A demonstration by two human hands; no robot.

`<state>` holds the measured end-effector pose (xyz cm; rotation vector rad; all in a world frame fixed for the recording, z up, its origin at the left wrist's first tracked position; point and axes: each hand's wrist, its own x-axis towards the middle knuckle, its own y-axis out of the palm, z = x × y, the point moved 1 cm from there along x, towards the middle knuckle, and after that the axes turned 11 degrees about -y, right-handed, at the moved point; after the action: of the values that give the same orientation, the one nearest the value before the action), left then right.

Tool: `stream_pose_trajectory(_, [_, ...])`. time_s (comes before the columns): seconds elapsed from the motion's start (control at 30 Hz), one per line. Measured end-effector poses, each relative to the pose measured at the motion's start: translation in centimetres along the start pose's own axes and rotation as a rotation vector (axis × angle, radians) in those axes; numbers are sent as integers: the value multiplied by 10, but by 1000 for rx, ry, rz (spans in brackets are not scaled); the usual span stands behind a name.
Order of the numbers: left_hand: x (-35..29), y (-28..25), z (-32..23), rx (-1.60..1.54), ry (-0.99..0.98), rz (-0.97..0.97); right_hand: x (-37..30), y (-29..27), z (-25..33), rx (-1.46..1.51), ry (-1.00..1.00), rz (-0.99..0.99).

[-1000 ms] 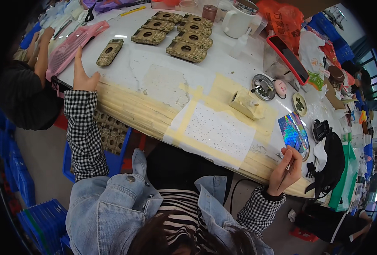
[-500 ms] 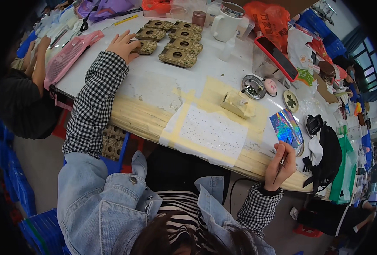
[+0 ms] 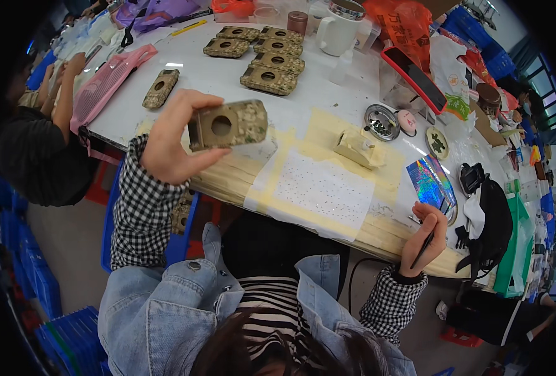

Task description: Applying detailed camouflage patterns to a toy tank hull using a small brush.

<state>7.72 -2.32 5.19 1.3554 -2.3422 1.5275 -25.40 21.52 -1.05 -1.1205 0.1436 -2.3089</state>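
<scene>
Far left: I saw another person in a dark top (image 3: 30,156) leaning at the surface (image 3: 328,106), one hand raised by a pink mesh tray (image 3: 105,84).
Loose piece: one camouflage block (image 3: 161,88) lay alone on the white top, just right of the pink tray.
Left hand: my left hand (image 3: 168,141) was lifted above the near edge, fingers curled around a camouflage block with a round hole (image 3: 228,124), thumb on top, hole facing me.
Stack behind: five more camouflage blocks (image 3: 259,53) lay in two rows at the far side, beside a white mug (image 3: 339,31).
Centre: a white dotted sheet (image 3: 319,191) was taped down with yellowish tape; a small tape-wrapped lump (image 3: 355,147) sat just beyond it.
Packages: a red flat case (image 3: 414,74) stood tilted, with orange and white bags (image 3: 428,37) behind it.
Small dishes: a round metal dish (image 3: 381,122) and a holographic card (image 3: 430,183) lay farther right.
Right hand: my right hand (image 3: 423,241) rested at the near edge, closed around a thin dark pen (image 3: 423,245).
Far right: a black-and-white bag (image 3: 492,225) lay at the surface's end.
</scene>
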Motion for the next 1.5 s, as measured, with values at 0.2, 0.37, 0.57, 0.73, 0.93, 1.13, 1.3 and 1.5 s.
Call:
stream_pose_trajectory(0.2, [-19, 25, -61, -224, 48, 161, -5, 35, 68, 321, -282, 309])
stream_pose_trajectory(0.37, [-23, 42, -86, -361, 133, 340, 2, 49, 105, 366, -446, 546])
stream_pose_trajectory(0.57, [-43, 67, -86, -1093, -46, 266, -11, 47, 109, 496, -323, 423])
stream_pose_trajectory(0.73, [-60, 111, -84, -1436, -31, 332, -15, 49, 113, 569, -256, 561])
stream_pose_trajectory(0.93, [-51, 91, -76, -1566, -253, 278, 2, 46, 107, 442, -388, 427])
stream_pose_trajectory(1.13, [0, 67, -49, -1975, -335, 272, 55, 51, 78, -61, -438, 202])
stream_pose_trajectory(1.3, [24, 84, -32, -2030, -398, 283, 72, 71, 47, -202, -443, 241])
stream_pose_trajectory(1.5, [17, 103, -18, -1960, -586, 271, 71, 84, 39, -243, -421, 308])
